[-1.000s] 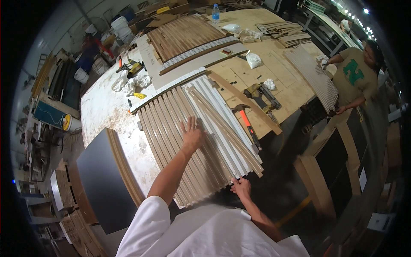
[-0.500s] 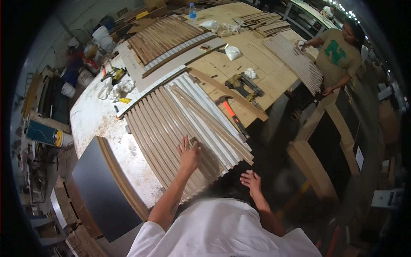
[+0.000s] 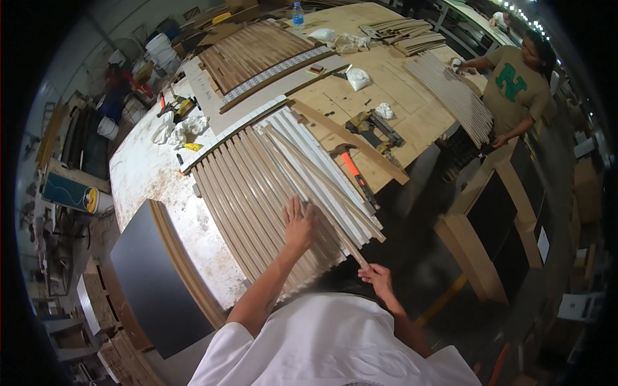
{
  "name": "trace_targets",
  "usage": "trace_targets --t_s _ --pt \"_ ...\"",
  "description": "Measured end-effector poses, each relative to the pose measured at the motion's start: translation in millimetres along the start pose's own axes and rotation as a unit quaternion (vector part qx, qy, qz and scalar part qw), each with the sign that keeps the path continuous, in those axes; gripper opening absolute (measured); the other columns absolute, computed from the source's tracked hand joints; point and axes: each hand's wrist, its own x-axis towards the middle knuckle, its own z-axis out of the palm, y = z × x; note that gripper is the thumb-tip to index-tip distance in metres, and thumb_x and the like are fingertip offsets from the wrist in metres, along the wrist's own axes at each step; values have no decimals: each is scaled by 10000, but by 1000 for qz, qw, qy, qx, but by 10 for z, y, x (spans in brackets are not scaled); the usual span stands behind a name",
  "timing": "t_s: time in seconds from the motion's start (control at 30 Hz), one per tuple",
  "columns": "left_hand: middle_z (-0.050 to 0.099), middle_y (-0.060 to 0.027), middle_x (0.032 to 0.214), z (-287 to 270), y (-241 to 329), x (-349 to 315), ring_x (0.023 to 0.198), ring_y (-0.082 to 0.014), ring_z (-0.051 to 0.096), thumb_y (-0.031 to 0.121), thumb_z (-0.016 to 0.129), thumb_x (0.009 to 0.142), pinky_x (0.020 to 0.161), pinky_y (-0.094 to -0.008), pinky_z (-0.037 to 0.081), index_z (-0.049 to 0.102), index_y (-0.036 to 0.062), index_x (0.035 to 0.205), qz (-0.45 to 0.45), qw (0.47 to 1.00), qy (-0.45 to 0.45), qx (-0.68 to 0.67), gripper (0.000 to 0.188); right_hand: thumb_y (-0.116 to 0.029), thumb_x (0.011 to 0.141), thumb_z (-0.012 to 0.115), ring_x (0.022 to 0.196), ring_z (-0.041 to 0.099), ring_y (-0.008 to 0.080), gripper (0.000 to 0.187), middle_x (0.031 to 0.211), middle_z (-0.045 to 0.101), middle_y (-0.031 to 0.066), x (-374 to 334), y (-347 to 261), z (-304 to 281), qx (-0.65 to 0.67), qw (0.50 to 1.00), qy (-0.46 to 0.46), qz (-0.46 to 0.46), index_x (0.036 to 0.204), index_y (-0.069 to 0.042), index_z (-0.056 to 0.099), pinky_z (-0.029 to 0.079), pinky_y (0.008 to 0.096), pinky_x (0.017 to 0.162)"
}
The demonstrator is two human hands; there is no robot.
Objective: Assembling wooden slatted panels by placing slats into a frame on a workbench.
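Observation:
A row of long brown wooden slats (image 3: 248,193) lies side by side in front of me. My left hand (image 3: 300,226) rests on the right part of this row, its fingers spread over the slats. My right hand (image 3: 377,279) is closed on the near end of a wooden slat (image 3: 351,248), which juts out past the row toward me. To the right of the row, white strips (image 3: 302,154) lie lengthwise. A couple of loose slats (image 3: 322,177) cross over these strips at a slant.
A hammer (image 3: 354,172) with an orange handle and a nail gun (image 3: 375,132) lie right of the strips. A dark panel (image 3: 154,276) leans at the left. Another person (image 3: 515,83) handles a slatted panel (image 3: 450,93) at the far right. Cardboard-edged frames (image 3: 476,257) stand on the right.
My right hand has closed on the end of a slat, which now sticks out toward me. My left hand has shifted slightly right and away over the slats.

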Motion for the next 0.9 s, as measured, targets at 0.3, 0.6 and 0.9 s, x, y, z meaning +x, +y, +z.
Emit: trace_targets --t_s 0.3,0.6,0.9 --pt "65 -262 1515 -38 -67 80 1414 -414 10 289 489 919 1116 -575 9 456 76 1333 -34 999 -14 36 467 -170 943 554 791 654 140 213 886 673 98 -117 92 -88 -38 996 -75 36 1003 18 634 527 245 687" --pt "118 -173 1535 -84 -55 126 1432 -328 35 330 511 911 1118 -569 -20 471 127 1338 -28 997 -37 62 474 -138 944 537 783 650 144 197 857 670 90 17 97 -156 -17 987 -112 114 1004 22 633 522 248 689" --pt "144 -179 1533 -224 -268 573 1435 -307 53 360 486 922 1109 -585 -21 467 51 1336 -39 990 -63 118 517 -215 866 661 708 657 162 194 809 660 83 296 -165 294 2 989 -24 147 888 -33 599 517 257 621"
